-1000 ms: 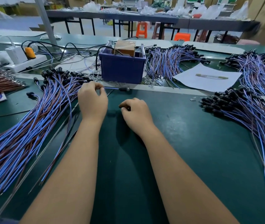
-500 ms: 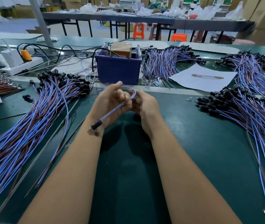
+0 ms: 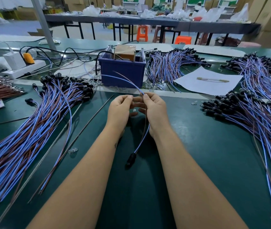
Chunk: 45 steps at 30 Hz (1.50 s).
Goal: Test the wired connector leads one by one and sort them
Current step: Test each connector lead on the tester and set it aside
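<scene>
On the green bench mat (image 3: 197, 146), my right hand (image 3: 154, 111) pinches one lead (image 3: 143, 134), connector end dangling toward me, bare tips aimed at the blue tester bin (image 3: 123, 75); left hand (image 3: 119, 109) curled beside, apparently pinching something small.

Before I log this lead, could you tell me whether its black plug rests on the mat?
Cannot tell: the head view shows the plug low over the mat, contact unclear.

Lead (image 3: 143, 138): lifted off the bench since a second ago, now upright between both hands; black plug (image 3: 131, 160) swung from left wrist to hang low at centre; free ends now arc toward the bin (image 3: 123, 71); right hand (image 3: 154, 111) took over the pinch; left hand (image 3: 119, 109) shifted alongside, fingertips curled.
</scene>
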Each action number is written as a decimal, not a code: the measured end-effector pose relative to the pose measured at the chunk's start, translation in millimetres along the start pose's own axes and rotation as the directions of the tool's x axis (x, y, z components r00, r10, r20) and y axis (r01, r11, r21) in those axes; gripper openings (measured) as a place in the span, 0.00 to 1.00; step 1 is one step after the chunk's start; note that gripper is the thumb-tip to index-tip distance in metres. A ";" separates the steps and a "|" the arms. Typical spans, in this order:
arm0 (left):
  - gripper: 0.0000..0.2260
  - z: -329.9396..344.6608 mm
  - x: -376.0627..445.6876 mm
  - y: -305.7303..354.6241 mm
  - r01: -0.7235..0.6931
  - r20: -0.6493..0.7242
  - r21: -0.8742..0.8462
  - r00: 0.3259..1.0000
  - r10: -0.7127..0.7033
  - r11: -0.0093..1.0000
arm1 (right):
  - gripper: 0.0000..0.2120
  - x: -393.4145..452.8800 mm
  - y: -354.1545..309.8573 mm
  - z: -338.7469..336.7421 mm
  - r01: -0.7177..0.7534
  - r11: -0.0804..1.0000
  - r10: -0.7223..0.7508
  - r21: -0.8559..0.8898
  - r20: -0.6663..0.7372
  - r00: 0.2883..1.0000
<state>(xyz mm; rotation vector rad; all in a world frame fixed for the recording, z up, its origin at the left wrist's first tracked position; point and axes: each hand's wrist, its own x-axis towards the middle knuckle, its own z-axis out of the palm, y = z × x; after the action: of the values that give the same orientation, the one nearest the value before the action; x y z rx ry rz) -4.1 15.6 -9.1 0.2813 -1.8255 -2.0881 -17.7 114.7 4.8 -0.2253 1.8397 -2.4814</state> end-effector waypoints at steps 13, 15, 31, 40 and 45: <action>0.04 -9.5 -1.2 4.9 -0.102 -0.092 0.202 0.988 0.122 0.974 | 0.06 1.8 11.4 1.5 0.129 0.810 -0.182 -0.572 -0.037 0.983; 0.05 -13.9 -0.1 6.2 -0.099 -0.130 0.232 0.983 0.132 0.968 | 0.07 2.6 10.4 -0.3 0.100 0.853 -0.178 -0.513 -0.104 0.979; 0.10 -34.0 12.3 8.2 -0.083 -0.255 0.324 0.952 0.171 0.942 | 0.06 9.9 11.3 -1.6 0.047 0.911 -0.140 -0.409 -0.201 0.970; 0.09 -28.2 13.6 15.1 -0.270 -0.212 0.346 0.910 0.355 0.899 | 0.15 14.6 10.5 -7.4 0.044 0.638 -0.089 -0.769 -0.016 0.996; 0.10 -26.6 11.2 16.7 -0.285 -0.255 0.295 0.896 0.362 0.912 | 0.10 15.7 9.2 -10.0 0.053 0.744 -0.142 -0.666 -0.079 0.987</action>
<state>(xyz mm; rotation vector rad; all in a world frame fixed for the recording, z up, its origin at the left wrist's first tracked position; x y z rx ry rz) -2.2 -14.9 4.2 0.3157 -1.7994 -1.4964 -35.1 119.5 -5.5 -0.1886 2.7712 -1.7999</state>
